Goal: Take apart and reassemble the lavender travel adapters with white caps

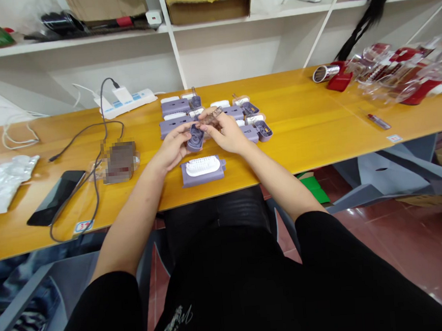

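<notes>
My left hand [174, 147] is closed around a small purple oval plastic housing [195, 139], its hollow side facing up and showing rings inside. Over the housing's upper end, my right hand [226, 133] has its fingers pinched together. A thin wire coil spring [217, 113] sticks out past those fingers and appears to be held by them; its lower end is hidden. On the table just below both hands lies a purple base with a white bristled brush head [203, 167] on top. Behind the hands stand several similar purple and white parts [174, 107], partly covered by my fingers.
A power strip [130, 104] with cables stands at the back left of the yellow table [297, 118]. A black phone [57, 197], a blurred box [119, 162] and plastic wrap [6, 182] lie left. Red and clear plastic parts [401, 72] are piled right. A shelf [281, 12] runs above.
</notes>
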Motion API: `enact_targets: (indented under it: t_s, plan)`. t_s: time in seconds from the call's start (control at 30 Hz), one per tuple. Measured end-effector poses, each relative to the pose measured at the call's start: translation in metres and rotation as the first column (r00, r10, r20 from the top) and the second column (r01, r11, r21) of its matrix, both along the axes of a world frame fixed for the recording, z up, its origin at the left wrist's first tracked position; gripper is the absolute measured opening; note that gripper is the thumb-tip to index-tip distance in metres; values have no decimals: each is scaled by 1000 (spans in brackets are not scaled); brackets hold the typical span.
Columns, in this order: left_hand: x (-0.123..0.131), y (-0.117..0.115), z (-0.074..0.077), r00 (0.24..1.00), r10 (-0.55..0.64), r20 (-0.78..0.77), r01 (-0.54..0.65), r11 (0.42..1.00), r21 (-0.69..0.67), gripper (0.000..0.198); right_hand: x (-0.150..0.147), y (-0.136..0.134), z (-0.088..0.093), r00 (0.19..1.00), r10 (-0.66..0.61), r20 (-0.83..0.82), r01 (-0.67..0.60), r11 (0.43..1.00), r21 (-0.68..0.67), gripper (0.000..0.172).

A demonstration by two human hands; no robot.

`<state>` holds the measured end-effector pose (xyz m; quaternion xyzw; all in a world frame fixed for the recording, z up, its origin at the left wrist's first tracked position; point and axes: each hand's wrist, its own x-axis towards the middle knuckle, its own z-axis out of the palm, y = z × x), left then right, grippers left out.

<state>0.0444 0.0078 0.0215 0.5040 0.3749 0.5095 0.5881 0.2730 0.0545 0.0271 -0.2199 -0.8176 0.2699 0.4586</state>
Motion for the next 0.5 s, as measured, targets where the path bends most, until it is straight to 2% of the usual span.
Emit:
enact_targets:
  t_s: [0.23,0.5]
  plan:
    - [1,0,0,1000,12,-27,-11,999,34,47,-3,7,-7,996,91,0,-91,996,11,63]
    - [-1,1,0,1000,22,9,-22,999,43,45,1,13,-6,997,74,7,-74,996,45,72]
